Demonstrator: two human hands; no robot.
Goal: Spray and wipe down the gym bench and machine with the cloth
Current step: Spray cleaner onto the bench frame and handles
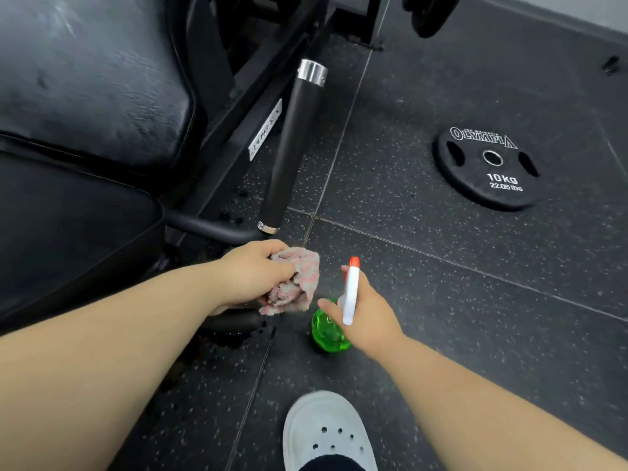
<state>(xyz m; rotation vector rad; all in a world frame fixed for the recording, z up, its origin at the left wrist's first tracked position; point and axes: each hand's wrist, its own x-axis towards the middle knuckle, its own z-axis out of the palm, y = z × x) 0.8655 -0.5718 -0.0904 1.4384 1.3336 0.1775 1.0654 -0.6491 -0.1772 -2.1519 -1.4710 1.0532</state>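
Head view: I am holding the left grip (253,277) bunched tight around the cloth (299,283), just below the near end of the handle (292,144), where a lower tube (234,319) of the machine is running under the cloth. The right grip (373,317) is wrapping the neck of the bottle (329,333), below and right of the handle, with the nozzle pointing away from me over the floor (441,300). The bench (85,79) is lying left of the handle, its pad showing a streaky sheen.

I am judging the step in hand to be wiping the frame near the handle. To do it well, I am wanting the cloth wrapped round the tube and drawn along its length rather than dabbed on top. I also want the nozzle turned onto the metal before any squeeze, since it is aiming past the machine.

Counting: two grips, one cloth, one bottle, one handle with two chrome ends, one plate (489,164) well right of the handle, one shoe (326,433) below it.
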